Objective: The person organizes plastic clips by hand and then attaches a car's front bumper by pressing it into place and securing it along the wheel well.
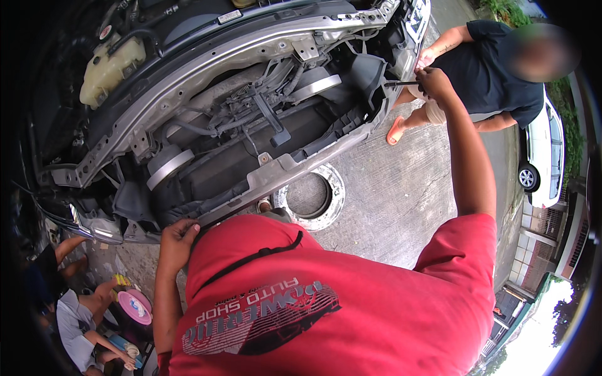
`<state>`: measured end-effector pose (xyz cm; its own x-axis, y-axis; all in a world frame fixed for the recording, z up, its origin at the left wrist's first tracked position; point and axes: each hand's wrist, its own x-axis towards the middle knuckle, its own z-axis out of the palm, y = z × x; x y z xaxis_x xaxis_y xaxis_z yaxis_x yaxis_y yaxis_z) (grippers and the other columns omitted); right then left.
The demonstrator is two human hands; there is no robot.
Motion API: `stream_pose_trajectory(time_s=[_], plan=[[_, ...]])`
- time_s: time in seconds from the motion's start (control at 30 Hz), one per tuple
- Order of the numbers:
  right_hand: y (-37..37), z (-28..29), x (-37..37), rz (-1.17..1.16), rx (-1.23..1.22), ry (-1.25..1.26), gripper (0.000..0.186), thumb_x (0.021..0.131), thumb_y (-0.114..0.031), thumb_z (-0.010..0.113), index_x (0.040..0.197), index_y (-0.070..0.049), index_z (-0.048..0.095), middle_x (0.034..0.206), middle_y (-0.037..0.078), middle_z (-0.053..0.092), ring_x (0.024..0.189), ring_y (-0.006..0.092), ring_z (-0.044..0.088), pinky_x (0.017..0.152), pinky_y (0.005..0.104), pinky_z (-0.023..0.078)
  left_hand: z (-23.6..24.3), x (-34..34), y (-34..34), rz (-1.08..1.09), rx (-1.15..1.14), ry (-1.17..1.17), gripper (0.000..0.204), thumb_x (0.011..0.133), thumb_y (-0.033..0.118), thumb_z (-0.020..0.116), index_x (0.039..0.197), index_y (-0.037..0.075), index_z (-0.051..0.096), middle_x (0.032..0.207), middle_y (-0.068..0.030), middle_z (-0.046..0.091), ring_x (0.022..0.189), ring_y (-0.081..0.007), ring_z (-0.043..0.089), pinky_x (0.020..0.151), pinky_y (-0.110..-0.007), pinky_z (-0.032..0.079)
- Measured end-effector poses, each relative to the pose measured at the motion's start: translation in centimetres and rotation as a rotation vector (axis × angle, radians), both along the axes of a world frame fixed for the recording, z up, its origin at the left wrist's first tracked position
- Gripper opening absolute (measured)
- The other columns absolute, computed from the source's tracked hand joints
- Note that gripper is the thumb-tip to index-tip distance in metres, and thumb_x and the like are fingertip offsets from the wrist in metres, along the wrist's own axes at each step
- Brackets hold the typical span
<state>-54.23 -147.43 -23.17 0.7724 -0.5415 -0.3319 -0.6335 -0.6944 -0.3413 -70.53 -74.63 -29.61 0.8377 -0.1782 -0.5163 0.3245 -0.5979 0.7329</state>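
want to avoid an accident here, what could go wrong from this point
The right hand holds a slim dark tool close to the dark-shirted bystander's hand; if it slipped, it might jab those fingers. If dropped, it could land on the orange-slippered foot nearby. A tire lies flat on the ground by the exposed car front, so someone stepping there might trip.

Between the lower bar (276, 177) and upper frame (207, 67) there is room, broken by a bracket (268, 116) and two silver stubs (170, 169). A co-worker's hand (426, 58) crowds the right hand (434, 84) and its tool (401, 83); a tire (338, 195) lies below.
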Motion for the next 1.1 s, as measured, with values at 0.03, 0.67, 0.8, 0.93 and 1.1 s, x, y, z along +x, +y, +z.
stream_pose_trajectory(time_s=[0.03, 0.67, 0.8, 0.93, 1.1], plan=[[-1.0, -1.6, -1.3, 0.414, -0.440, -0.240, 0.033, 0.103, -0.032, 0.066, 0.112, -0.001, 0.071, 0.086, 0.016, 0.072, 0.079, 0.0342, 0.073, 0.073, 0.0432, 0.057, -0.1, 0.1, 0.1, -0.003, -0.002, 0.010, 0.022, 0.101, 0.014, 0.070, 0.109, -0.006, 0.075, 0.089, -0.0106, 0.076, 0.087, -0.0121, 0.067, 0.082, -0.031, 0.053], [3.5, 0.9, -2.7, 0.746, -0.677, -0.069, 0.039, 0.097, -0.013, 0.062, 0.134, -0.003, 0.060, 0.101, 0.022, 0.074, 0.103, 0.0395, 0.071, 0.085, 0.0518, 0.056, -0.6, 0.3, 0.2, 0.018, -0.029, 0.040, 0.023, 0.100, 0.014, 0.071, 0.109, -0.006, 0.076, 0.094, -0.0117, 0.078, 0.089, -0.0137, 0.068, 0.084, -0.032, 0.053], [5.7, 3.6, -1.7, 0.762, -0.716, 0.126, 0.037, 0.102, -0.031, 0.062, 0.122, -0.001, 0.069, 0.095, 0.024, 0.076, 0.098, 0.0438, 0.073, 0.085, 0.0524, 0.057, -0.5, 0.1, 0.3, 0.033, -0.021, 0.051, 0.023, 0.100, 0.013, 0.071, 0.110, -0.006, 0.076, 0.094, -0.0111, 0.078, 0.090, -0.0134, 0.068, 0.085, -0.032, 0.053], [-1.0, -1.0, -0.4, 0.380, -0.637, -0.041, 0.058, 0.106, -0.049, 0.058, 0.091, 0.004, 0.076, 0.096, 0.029, 0.075, 0.097, 0.0471, 0.073, 0.087, 0.0538, 0.057, -0.4, 0.1, 0.6, -0.023, -0.006, 0.008, 0.023, 0.099, 0.013, 0.071, 0.109, -0.007, 0.076, 0.094, -0.0106, 0.078, 0.090, -0.0130, 0.068, 0.084, -0.032, 0.053], [0.3, -1.3, 0.8, 0.616, -0.535, -0.063, 0.038, 0.102, -0.034, 0.065, 0.104, 0.003, 0.075, 0.097, 0.025, 0.076, 0.095, 0.0446, 0.073, 0.093, 0.0500, 0.055, -0.5, -0.5, 0.7, 0.026, 0.001, 0.018, 0.023, 0.099, 0.014, 0.072, 0.108, -0.007, 0.077, 0.091, -0.0102, 0.077, 0.088, -0.0127, 0.068, 0.082, -0.031, 0.054]])
